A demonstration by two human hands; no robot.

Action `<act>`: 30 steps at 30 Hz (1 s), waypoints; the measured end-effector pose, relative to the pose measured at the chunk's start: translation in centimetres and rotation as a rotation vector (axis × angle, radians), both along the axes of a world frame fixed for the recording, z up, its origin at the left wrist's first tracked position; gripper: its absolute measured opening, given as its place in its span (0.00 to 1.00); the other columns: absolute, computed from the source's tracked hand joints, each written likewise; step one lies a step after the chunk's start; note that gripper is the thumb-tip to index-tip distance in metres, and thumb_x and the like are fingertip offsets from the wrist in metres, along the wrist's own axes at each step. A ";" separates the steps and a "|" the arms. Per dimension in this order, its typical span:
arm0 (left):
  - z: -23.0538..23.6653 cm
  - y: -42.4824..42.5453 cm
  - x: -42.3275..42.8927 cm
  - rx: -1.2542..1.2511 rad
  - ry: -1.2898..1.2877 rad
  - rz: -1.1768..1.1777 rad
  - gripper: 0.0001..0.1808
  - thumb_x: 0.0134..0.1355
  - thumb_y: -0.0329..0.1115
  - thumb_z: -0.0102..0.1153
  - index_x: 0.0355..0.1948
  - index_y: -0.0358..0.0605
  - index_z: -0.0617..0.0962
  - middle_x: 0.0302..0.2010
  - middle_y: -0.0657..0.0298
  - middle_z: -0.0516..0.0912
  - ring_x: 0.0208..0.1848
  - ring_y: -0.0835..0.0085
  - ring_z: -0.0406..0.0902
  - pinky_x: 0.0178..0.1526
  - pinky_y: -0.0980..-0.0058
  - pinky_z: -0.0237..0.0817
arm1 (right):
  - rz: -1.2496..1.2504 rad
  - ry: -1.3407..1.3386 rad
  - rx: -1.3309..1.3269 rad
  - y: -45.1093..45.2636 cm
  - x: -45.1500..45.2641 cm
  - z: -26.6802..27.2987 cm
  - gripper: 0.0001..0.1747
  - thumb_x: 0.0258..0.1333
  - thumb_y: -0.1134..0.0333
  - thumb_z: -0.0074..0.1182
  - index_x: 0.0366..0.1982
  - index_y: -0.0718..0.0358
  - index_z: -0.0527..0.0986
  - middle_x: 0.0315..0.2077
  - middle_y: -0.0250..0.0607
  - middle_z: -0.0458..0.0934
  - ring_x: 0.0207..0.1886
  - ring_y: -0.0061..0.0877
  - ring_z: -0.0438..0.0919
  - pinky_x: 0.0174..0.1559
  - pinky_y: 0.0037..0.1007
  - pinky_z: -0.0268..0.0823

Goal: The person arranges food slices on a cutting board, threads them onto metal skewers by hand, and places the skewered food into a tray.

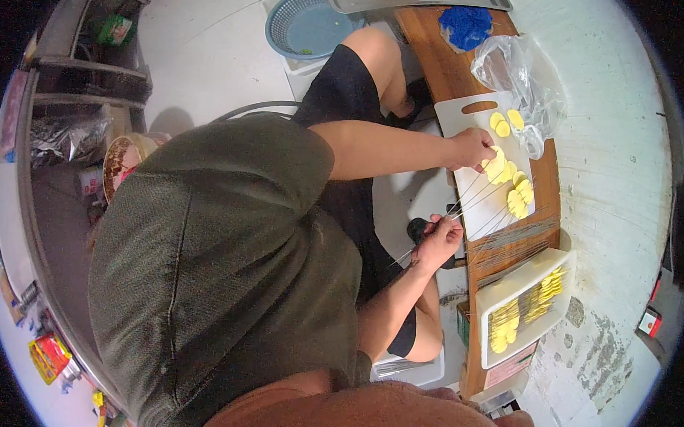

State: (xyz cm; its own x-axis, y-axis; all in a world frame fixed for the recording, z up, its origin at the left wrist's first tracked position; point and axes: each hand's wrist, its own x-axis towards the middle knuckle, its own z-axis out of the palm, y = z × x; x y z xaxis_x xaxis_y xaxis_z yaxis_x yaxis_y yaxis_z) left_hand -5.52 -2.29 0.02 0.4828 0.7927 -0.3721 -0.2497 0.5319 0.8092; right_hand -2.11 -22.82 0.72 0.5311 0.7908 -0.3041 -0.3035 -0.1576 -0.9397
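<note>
My left hand (pixel 472 150) pinches a thin round yellow slice (pixel 495 162), which looks like potato, above the white cutting board (pixel 472 217). My right hand (pixel 440 239) is closed around thin skewers (pixel 468 202), just off the board's near edge. Their far ends run towards the slice at my left fingers; whether a tip passes through it cannot be made out. More yellow slices (pixel 520 197) lie grouped on the board, some overlapping. A few others (pixel 500 124) rest near its handle slot. Loose metal skewers (pixel 513 233) are spread on the wooden bench (pixel 507 263) beside the board.
A white tray (pixel 483 331) holds skewered yellow slices. A clear plastic bag (pixel 508 67) and a blue cloth-like item (pixel 466 27) lie at the bench's far end. A blue plastic basket (pixel 312 23) stands on the floor. The wall (pixel 609 166) borders the bench.
</note>
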 end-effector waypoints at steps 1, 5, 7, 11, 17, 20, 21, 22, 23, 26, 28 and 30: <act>-0.3 0.2 0.0 0.070 0.087 -0.013 0.11 0.57 0.31 0.57 0.39 0.36 0.75 0.35 0.60 0.75 0.36 0.71 0.76 0.31 0.73 0.73 | -0.014 -0.039 0.004 0.1 -0.1 0.0 0.04 0.64 0.71 0.45 0.33 0.62 0.65 0.23 0.37 0.75 0.20 0.17 0.66 0.22 0.19 0.59; 0.8 -0.1 -0.5 0.165 0.291 -0.006 0.12 0.60 0.37 0.54 0.41 0.39 0.75 0.34 0.61 0.76 0.29 0.73 0.75 0.26 0.76 0.67 | -0.068 -0.104 -0.043 -0.4 0.2 0.1 0.03 0.63 0.73 0.46 0.34 0.63 0.66 0.24 0.35 0.75 0.22 0.15 0.66 0.24 0.18 0.59; 0.3 0.4 -0.7 0.160 0.250 0.019 0.13 0.60 0.36 0.54 0.42 0.38 0.74 0.36 0.60 0.77 0.28 0.72 0.76 0.27 0.76 0.68 | -0.049 -0.137 -0.056 -0.5 0.3 -0.1 0.03 0.63 0.73 0.46 0.34 0.63 0.66 0.24 0.34 0.76 0.22 0.14 0.67 0.25 0.18 0.60; 0.1 0.9 -1.1 0.140 0.013 -0.056 0.14 0.59 0.32 0.55 0.44 0.35 0.73 0.39 0.58 0.78 0.26 0.71 0.78 0.28 0.75 0.70 | -0.018 -0.151 -0.013 -1.1 0.6 -1.4 0.04 0.64 0.72 0.45 0.35 0.64 0.65 0.24 0.34 0.75 0.25 0.15 0.68 0.29 0.18 0.61; 0.6 1.2 -1.1 -0.049 -0.152 -0.061 0.16 0.58 0.31 0.56 0.46 0.34 0.74 0.36 0.60 0.79 0.31 0.76 0.78 0.29 0.80 0.69 | -0.021 -0.173 -0.003 -1.2 0.4 -1.7 0.06 0.65 0.70 0.44 0.34 0.64 0.62 0.24 0.37 0.74 0.28 0.18 0.70 0.31 0.20 0.63; -1.2 2.4 -0.9 0.231 0.090 -0.067 0.15 0.58 0.30 0.57 0.45 0.36 0.75 0.35 0.60 0.79 0.31 0.78 0.76 0.29 0.81 0.67 | -0.054 -0.220 0.057 -0.8 0.3 -1.9 0.03 0.63 0.72 0.46 0.35 0.63 0.65 0.24 0.36 0.74 0.22 0.13 0.65 0.23 0.17 0.56; -1.1 2.2 -0.7 0.228 0.091 -0.074 0.15 0.58 0.30 0.57 0.45 0.36 0.75 0.35 0.60 0.79 0.31 0.78 0.76 0.29 0.81 0.67 | -0.060 -0.218 0.054 -1.0 0.5 -2.0 0.03 0.63 0.72 0.46 0.35 0.63 0.65 0.24 0.36 0.74 0.22 0.13 0.65 0.23 0.17 0.56; -0.7 2.0 -0.8 0.167 0.026 -0.095 0.15 0.58 0.30 0.57 0.45 0.36 0.75 0.35 0.61 0.79 0.29 0.79 0.76 0.28 0.81 0.67 | -0.067 -0.244 0.039 -1.1 0.6 -2.2 0.03 0.63 0.72 0.46 0.36 0.63 0.65 0.24 0.36 0.74 0.22 0.13 0.65 0.24 0.17 0.56; -0.3 1.9 -0.7 0.105 -0.039 -0.115 0.14 0.58 0.30 0.57 0.45 0.36 0.75 0.34 0.61 0.79 0.28 0.79 0.75 0.28 0.81 0.66 | -0.073 -0.269 0.024 -1.2 0.8 -2.3 0.03 0.63 0.72 0.46 0.36 0.64 0.65 0.24 0.36 0.74 0.22 0.13 0.65 0.24 0.16 0.56; 0.1 2.1 -1.0 0.020 -0.064 -0.141 0.13 0.58 0.29 0.57 0.43 0.35 0.76 0.33 0.62 0.80 0.27 0.79 0.75 0.27 0.82 0.66 | -0.037 -0.300 -0.044 -1.1 0.5 -1.6 0.09 0.65 0.69 0.46 0.42 0.68 0.68 0.24 0.35 0.74 0.28 0.17 0.69 0.33 0.19 0.62; 0.1 2.1 -0.9 0.013 -0.081 -0.137 0.13 0.58 0.30 0.57 0.43 0.35 0.76 0.32 0.62 0.80 0.26 0.79 0.75 0.27 0.82 0.66 | -0.028 -0.282 -0.042 -1.2 0.5 -1.7 0.10 0.65 0.69 0.46 0.42 0.68 0.69 0.24 0.34 0.74 0.28 0.16 0.69 0.33 0.19 0.62; 0.0 2.1 -0.9 0.005 -0.096 -0.133 0.12 0.58 0.30 0.57 0.42 0.34 0.76 0.31 0.62 0.80 0.25 0.79 0.75 0.26 0.81 0.66 | -0.018 -0.262 -0.041 -1.2 0.4 -1.5 0.10 0.65 0.68 0.47 0.42 0.69 0.70 0.23 0.34 0.74 0.28 0.16 0.69 0.33 0.19 0.62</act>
State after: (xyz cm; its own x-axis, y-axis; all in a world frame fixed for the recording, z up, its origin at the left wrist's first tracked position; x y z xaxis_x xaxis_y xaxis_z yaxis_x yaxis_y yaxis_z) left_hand -6.39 -0.24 0.06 0.6170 0.7211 -0.3151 -0.2538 0.5613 0.7877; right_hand -1.73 -24.04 -0.81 0.6099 0.7704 -0.1859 -0.0542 -0.1934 -0.9796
